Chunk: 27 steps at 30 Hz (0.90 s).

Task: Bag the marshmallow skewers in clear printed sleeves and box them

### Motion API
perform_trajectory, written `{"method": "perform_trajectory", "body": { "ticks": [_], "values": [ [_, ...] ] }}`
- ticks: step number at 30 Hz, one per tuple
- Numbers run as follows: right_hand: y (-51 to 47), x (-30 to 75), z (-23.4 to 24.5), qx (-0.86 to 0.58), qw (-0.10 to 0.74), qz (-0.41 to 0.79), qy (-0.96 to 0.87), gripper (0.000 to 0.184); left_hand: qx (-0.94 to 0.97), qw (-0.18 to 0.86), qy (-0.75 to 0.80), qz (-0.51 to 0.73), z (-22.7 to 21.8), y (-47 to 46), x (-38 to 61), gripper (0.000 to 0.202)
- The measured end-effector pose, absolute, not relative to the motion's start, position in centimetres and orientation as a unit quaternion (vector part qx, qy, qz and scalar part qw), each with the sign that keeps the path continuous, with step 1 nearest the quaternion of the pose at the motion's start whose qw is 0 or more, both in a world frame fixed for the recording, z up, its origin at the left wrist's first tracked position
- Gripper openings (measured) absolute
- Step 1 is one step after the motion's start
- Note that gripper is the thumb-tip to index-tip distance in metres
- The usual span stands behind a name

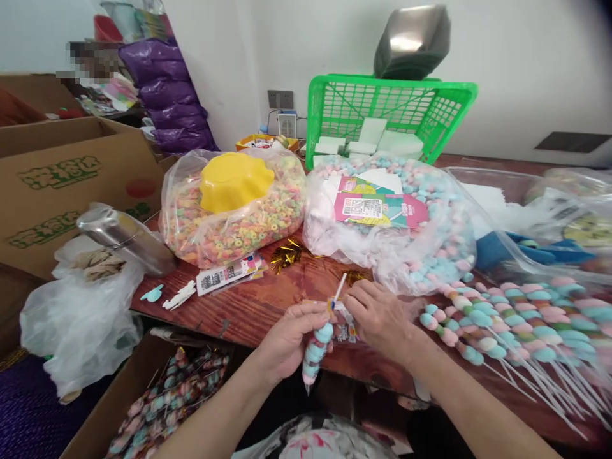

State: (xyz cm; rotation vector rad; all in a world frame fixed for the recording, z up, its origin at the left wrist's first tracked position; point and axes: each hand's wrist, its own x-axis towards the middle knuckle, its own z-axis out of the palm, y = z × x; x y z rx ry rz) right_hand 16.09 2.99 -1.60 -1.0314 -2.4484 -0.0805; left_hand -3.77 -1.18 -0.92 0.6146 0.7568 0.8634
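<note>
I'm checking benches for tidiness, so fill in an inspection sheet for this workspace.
Surface: reddish-brown wooden table, much of it covered.
Job's things: one pink-and-blue skewer in hand; more piled skewers at right; bag of pink-and-blue pieces behind.
Clutter: tilted steel flask, gold tinsel, printed packets.
Grip: left hand holds the skewer; right hand is beside its white stick, contact unclear.
Cables: thin cable near a white device.
Surroundings: green crate behind; cardboard box at left.
</note>
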Motion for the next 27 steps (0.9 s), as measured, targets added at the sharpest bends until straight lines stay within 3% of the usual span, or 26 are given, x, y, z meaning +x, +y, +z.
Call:
{"method": "perform_trajectory", "body": {
  "ticks": [3, 7, 12, 19, 22, 27],
  "values": [
    [2.5, 18.2, -2.7, -0.425, 0.344, 0.013, -0.837, 0.020, 0.310, 0.806, 0.355, 0.358, -2.2, -0.3, -0.9, 0.028],
    [3.0, 21.3, -3.6, -0.487, 0.418, 0.047, -0.765, 0.018, 0.310, 0.769, 0.416, 0.373, -3.9, 0.6, 1.1, 0.032],
    [0.1, 21.7, -3.2, -0.507, 0.493, 0.128, -0.696, 0.001, 0.339, 0.744, 0.437, 0.375, -1.8, 0.6, 0.5, 0.033],
    [-3.9, 19.1, -2.9, -0.432, 0.464, 0.344, -0.693, 0.024, 0.476, 0.690, 0.407, 0.363, 1.6, -1.3, 2.0, 0.023],
    [-4.4, 19.1, -2.6, -0.445, 0.497, 0.361, -0.651, 0.025, 0.571, 0.612, 0.398, 0.374, 1.1, -1.8, 2.6, 0.019],
    [-5.6, 19.3, -2.7, -0.467, 0.477, 0.336, -0.665, 0.041, 0.575, 0.613, 0.406, 0.360, 0.1, -2.3, 2.9, 0.021]
  ]
}}
